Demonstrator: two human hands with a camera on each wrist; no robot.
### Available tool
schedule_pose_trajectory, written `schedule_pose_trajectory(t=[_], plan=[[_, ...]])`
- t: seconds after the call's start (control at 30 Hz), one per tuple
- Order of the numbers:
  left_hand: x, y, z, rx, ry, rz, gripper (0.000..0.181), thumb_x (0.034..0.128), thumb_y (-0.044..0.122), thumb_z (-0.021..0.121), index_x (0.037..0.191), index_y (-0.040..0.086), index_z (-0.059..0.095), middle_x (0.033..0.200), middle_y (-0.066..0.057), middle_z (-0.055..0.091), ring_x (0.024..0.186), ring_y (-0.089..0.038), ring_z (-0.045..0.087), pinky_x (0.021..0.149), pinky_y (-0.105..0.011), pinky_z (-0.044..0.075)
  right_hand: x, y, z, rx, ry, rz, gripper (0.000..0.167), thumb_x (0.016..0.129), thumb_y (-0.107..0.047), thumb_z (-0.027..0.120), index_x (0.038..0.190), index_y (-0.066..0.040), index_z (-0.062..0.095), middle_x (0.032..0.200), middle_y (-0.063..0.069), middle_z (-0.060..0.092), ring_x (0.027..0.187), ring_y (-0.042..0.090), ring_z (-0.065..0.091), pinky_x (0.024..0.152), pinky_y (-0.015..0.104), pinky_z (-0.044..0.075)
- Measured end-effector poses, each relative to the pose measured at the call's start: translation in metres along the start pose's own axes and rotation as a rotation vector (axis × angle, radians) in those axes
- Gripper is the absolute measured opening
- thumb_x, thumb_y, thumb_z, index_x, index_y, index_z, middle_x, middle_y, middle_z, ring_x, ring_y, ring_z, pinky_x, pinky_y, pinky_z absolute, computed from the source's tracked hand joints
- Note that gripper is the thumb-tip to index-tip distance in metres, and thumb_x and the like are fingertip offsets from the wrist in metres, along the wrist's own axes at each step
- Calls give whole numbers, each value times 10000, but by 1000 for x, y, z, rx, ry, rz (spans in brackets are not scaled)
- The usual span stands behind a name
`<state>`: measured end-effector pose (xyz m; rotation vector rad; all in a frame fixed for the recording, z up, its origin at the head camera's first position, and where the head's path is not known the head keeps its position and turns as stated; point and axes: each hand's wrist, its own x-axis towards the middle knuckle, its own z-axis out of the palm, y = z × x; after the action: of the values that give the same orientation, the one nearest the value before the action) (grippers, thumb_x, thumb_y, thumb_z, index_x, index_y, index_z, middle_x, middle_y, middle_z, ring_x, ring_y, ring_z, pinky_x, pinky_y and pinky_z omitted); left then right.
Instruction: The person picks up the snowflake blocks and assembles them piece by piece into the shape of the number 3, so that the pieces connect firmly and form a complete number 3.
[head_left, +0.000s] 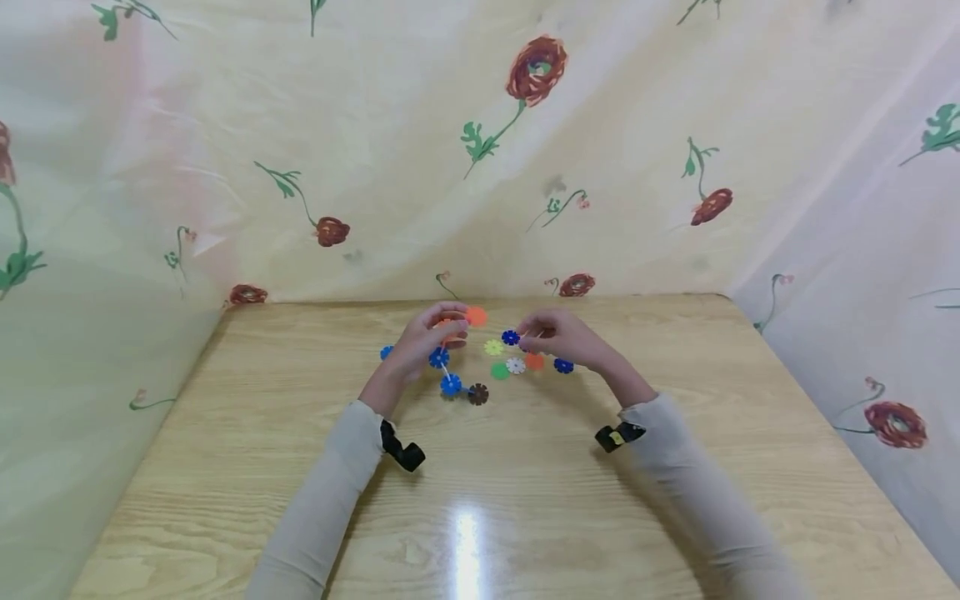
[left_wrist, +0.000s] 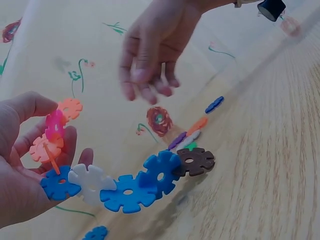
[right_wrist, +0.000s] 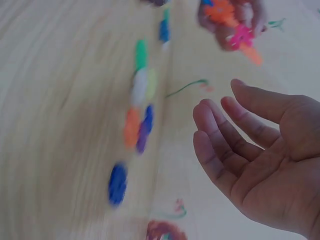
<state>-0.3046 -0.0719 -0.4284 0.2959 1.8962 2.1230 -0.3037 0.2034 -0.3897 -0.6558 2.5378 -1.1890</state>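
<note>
The left hand (head_left: 422,342) holds a chain of notched plastic discs (left_wrist: 128,193) near its upper end, with thumb and fingers curled about it. From that end the chain runs through an orange disc (left_wrist: 70,108), a pink disc (left_wrist: 55,124) and more orange pieces. It then passes along the hand to a blue disc (left_wrist: 60,182), a white disc (left_wrist: 91,184), two more blue discs and, at the far tip, a brown disc (left_wrist: 197,161). Neighbouring discs slot together at differing angles. Whether the brown tip touches the surface (head_left: 540,500) is hard to tell.

The right hand (head_left: 566,337) is wide and holds nothing, its fingers loosely bent and spread apart. It is near a group of loose discs at the back of the surface: a yellow disc (head_left: 492,347), a green disc (head_left: 500,372), a pale disc (head_left: 515,366), a flat orange piece (head_left: 534,362), a dark blue piece (head_left: 511,337) and a purple piece (right_wrist: 142,138). Another dark blue disc (head_left: 564,366) lies a little apart, to the right. One loose blue piece (head_left: 387,352) sits left of the left hand.

Each wrist wears a black band (head_left: 405,454) below a pale sleeve (head_left: 322,500). Flowered cloth (head_left: 412,125) hangs behind the wood-grain surface and at both sides.
</note>
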Motion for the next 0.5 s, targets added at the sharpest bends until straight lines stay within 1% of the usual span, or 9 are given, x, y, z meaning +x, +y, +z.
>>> schedule_pose_trajectory(t=[0.07,0.13,0.2,0.3,0.43,0.5], plan=[[0,1,-1,2,4,8,297,1035,141,600,1322,63,591,1169,-37,609,1158,-447,588,1083,-554,497,-4,8,-6,-65,-26,3,254,980,-121,685,1167,52,681,1028,174,719,915,313,689,796,391,593],[0,2,-1,0,8,9,288,1036,130,597,1316,65,595,1155,-34,611,1150,-449,588,1085,-555,495,-9,17,-12,-113,-48,26,254,972,-128,696,1168,33,687,1039,159,714,911,250,676,791,338,574],[0,3,-1,-3,10,6,288,1033,127,601,1314,64,597,1151,-35,614,1154,-461,585,1085,-558,494,-14,27,-16,-138,-70,46,266,968,-127,700,1178,34,681,1043,167,708,914,237,673,797,357,579],[0,3,0,-2,8,-2,297,1035,130,599,1324,61,591,1160,-46,609,1160,-472,578,1087,-571,487,-22,39,-21,-165,-92,107,288,954,-126,716,1193,27,669,1038,185,697,937,266,666,812,398,575],[1,3,1,4,2,-11,315,1038,131,592,1341,43,574,1187,-59,594,1131,-440,605,1086,-593,479,-28,50,-24,-190,-108,173,340,932,-139,744,1214,23,645,1072,215,676,990,312,656,836,427,560],[1,2,1,5,-2,-15,320,1039,130,591,1345,40,570,1199,-56,589,1125,-424,613,1086,-595,477,-30,54,-24,-195,-105,178,350,923,-137,754,1209,26,637,1080,228,667,996,325,654,835,429,557]])
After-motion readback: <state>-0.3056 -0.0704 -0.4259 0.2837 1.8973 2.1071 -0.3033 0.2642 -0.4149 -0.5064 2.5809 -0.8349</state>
